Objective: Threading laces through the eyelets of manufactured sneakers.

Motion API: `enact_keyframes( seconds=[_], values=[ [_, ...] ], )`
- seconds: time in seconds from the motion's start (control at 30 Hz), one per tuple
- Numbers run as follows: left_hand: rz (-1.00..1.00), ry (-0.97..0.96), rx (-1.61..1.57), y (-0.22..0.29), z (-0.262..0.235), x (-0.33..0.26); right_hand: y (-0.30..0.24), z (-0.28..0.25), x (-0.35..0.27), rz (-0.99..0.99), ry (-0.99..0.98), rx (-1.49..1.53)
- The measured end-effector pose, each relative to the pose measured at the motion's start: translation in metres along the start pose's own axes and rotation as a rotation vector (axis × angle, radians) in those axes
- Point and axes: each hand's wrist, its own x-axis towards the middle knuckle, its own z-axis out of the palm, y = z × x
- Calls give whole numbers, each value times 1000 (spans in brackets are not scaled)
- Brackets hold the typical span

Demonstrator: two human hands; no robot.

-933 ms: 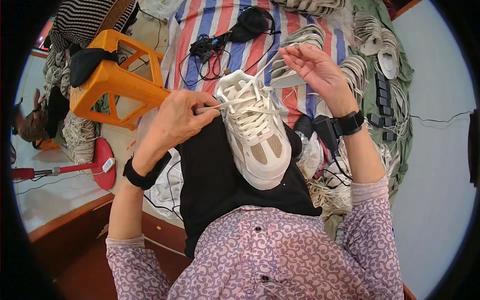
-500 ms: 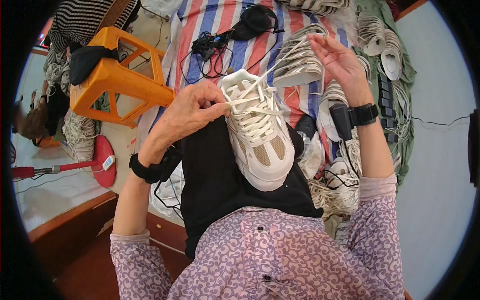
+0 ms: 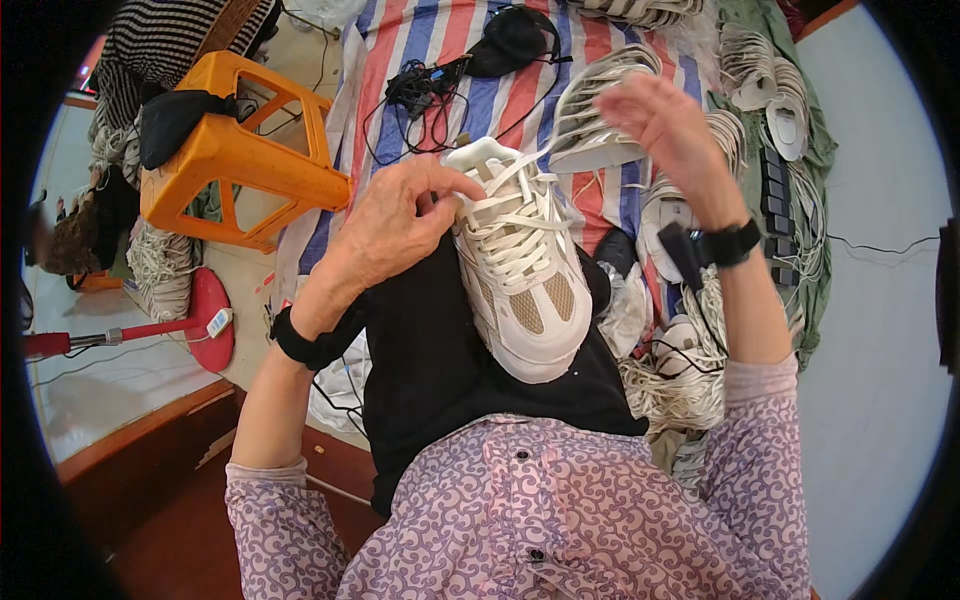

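Note:
A cream and beige lace-up sneaker (image 3: 538, 335) lies across my lap, its toe pointing toward me and flat pale laces (image 3: 510, 245) crossing its tongue. At the left side of its collar, the thumb and index finger of my left hand (image 3: 400, 215) pinch a shoelace close to the top eyelets. My right hand (image 3: 665, 130) is raised to the right beyond the shoe, slightly blurred, fingers bent together. A loose lace end runs from the shoe's top toward it, slackly curved; the grip itself is partly hidden.
Stacks of pale shoe uppers (image 3: 600, 150) lie on a striped sheet (image 3: 400, 40), with bundled laces (image 3: 675, 395) to my right. A black cap (image 3: 505, 45) and tangled black cables (image 3: 420, 90) are at the far side. An orange stool (image 3: 185, 195) stands left.
My right hand has moved slightly left and turned, and the lace toward it has gone from taut to slack. My left index finger has shifted farther onto the shoe's collar.

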Motion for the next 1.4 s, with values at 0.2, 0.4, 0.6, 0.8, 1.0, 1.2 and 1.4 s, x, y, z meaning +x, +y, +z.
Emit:
enact_keyframes(
  seconds=[0.2,0.4,0.6,0.8,1.0,1.2,1.4],
  values=[
    [144,38,76,-4,12,28,52,59,-52,44,2,-444],
    [120,-3,12,-5,22,44,79,65,-59,65,128,-290],
    [-3,49,-125,3,27,27,86,71,-58,74,159,-188],
    [1,65,134,7,32,31,88,75,-59,106,180,-255],
    [-4,64,173,5,35,39,92,73,-56,128,186,-206],
    [-62,-90,-33,-5,31,54,89,76,-58,126,158,-172],
    [-73,-100,-17,-11,34,57,73,87,-73,-426,-32,-1036]
  ],
)
